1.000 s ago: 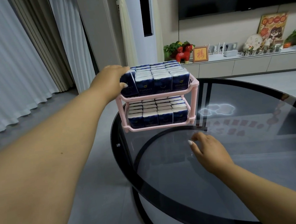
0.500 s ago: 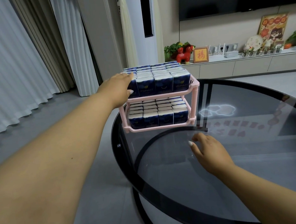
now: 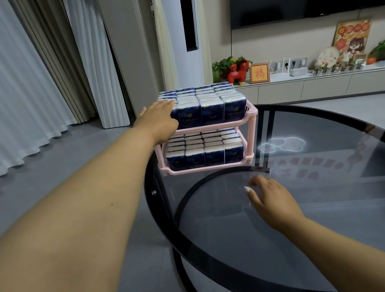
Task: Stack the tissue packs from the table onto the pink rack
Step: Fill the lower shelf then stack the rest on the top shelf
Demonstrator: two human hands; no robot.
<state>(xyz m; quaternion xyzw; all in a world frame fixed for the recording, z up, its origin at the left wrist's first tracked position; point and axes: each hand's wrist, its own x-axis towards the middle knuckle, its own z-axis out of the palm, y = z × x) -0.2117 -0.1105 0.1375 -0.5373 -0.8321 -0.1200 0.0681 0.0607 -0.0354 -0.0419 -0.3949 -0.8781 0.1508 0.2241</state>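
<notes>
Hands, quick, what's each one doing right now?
Left hand: open, fingers flat against the top-tier packs.
Right hand: open, holding nothing, resting on the table.

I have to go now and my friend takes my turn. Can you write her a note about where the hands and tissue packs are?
Left hand: fingers straight, resting against the front-left tissue pack on the top shelf; it holds nothing.
Right hand: relaxed and open on the glass table, holding nothing.
Pink rack: at the table's far-left edge. Top-shelf tissue packs and bottom-shelf tissue packs fill both shelves in rows.
Done: no loose packs show on the table.
Left: maybe only straightening the top row.
</notes>
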